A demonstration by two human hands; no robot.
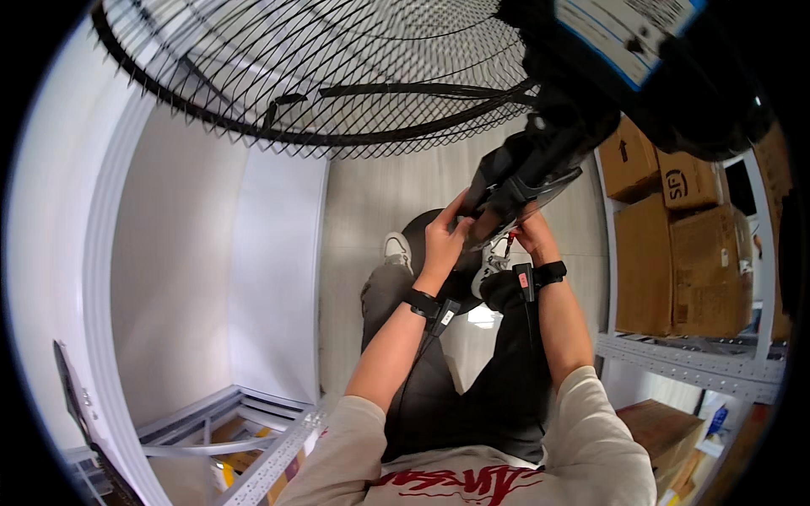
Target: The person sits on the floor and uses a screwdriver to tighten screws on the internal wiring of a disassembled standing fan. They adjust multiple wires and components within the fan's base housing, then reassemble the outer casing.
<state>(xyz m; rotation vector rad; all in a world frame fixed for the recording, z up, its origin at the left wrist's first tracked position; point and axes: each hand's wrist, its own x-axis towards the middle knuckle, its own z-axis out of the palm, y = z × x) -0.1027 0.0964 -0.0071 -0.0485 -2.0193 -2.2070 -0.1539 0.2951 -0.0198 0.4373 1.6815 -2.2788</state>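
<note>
A large black electric fan (540, 160) rises in front of me, its round wire cage (354, 114) spreading across the upper left. My left hand (445, 238) grips the left side of the dark housing (510, 181) below the fan's head, thumb and fingers closed around it. On the opposite side my right hand (533, 234) holds the same housing, with its fingers partly hidden behind it. A small red and black piece (510, 243) shows beside the right palm; its kind I cannot make out. Below the hands, the fan's dark round base (426, 223) is partly covered by my legs.
Cardboard boxes (645, 261) fill a metal shelf (692, 358) on the right. At the left stand white panels (274, 270) and a metal frame (232, 413). My shoes (397, 249) rest on the pale floor (359, 190). Black bands with small devices (445, 316) circle both wrists.
</note>
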